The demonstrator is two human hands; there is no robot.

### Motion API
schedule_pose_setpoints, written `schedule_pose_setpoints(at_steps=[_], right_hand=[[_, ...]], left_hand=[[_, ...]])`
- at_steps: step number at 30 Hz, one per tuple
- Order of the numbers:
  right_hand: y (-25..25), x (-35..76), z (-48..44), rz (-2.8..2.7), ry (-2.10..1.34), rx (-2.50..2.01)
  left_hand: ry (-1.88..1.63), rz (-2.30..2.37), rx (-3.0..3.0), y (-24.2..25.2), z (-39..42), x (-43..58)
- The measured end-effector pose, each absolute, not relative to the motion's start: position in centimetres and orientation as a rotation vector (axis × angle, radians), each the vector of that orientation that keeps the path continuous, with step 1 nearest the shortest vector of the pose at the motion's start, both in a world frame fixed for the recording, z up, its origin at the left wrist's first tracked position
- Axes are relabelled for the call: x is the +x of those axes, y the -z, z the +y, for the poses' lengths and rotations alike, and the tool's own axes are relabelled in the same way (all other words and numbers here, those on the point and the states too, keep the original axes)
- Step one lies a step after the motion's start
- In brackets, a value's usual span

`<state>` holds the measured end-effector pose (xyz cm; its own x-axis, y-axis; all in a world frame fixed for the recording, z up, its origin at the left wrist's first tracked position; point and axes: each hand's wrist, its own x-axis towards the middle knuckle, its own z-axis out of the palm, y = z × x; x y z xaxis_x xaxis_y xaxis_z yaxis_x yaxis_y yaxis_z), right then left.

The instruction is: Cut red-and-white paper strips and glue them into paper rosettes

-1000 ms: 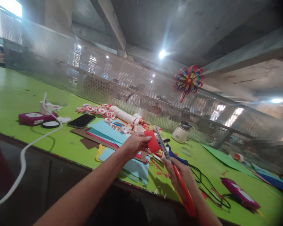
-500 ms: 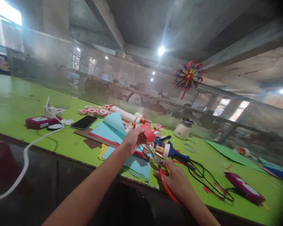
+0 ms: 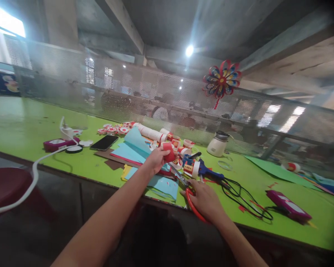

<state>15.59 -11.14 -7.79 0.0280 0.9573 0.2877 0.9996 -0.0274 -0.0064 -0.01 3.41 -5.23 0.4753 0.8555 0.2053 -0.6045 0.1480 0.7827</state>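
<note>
My left hand (image 3: 156,160) pinches a curved piece of red paper (image 3: 169,152) above the middle of the table. My right hand (image 3: 204,196) holds a pair of scissors (image 3: 193,205) by the red handles, the blades pointing up and left toward the red paper. Whether the blades touch the paper I cannot tell. Below my hands lie light blue sheets (image 3: 163,185). Just right of the blades sits a blue hot glue gun (image 3: 211,173), its front next to a white-rimmed, red and gold paper roll (image 3: 192,168).
A black phone (image 3: 104,142) and a purple power strip (image 3: 59,144) with a white cable lie left. Behind are white paper tubes (image 3: 147,131) and red-and-white discs (image 3: 114,129). At right are a white bottle (image 3: 217,144), green paper (image 3: 272,172) and another purple power strip (image 3: 288,205).
The red paper has turned in my left hand and now looks more curved. My right hand and the scissors have shifted slightly up in the picture. The view has tilted a little.
</note>
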Motion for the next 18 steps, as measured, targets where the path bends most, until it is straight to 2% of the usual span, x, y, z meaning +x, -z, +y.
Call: schedule_pose_setpoints(at_steps=[7,18], right_hand=[[7.7,15.4,-10.9,-1.988,0.257,-2.135],[7.8,15.3,-11.2,-1.934,0.281,-2.149]], left_hand=[[-1.124,0.411,0.853,5.3,4.0,-0.2],[-1.014,0.431,0.850,5.0,4.2,-1.1]])
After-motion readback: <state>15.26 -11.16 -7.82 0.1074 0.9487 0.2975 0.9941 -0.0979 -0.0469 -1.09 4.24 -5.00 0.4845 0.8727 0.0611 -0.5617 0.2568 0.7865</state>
